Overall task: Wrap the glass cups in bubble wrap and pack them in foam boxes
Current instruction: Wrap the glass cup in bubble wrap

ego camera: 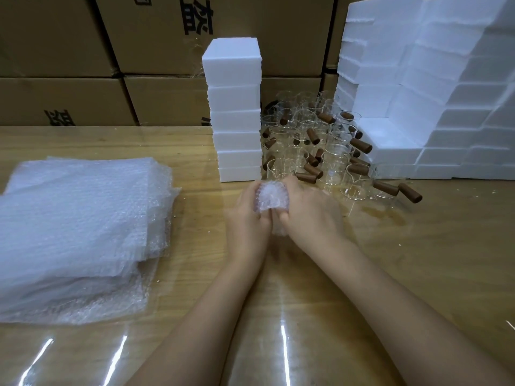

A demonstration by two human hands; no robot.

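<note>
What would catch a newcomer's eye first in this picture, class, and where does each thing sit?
At centre, the left hand and right hand grip a small bubble-wrap bundle over the wooden table. Behind them crowd clear glass cups with brown handles, between a slim foam box tower and a stepped foam wall at right. A thick pile of bubble wrap sheets fills the table's left side.
</note>
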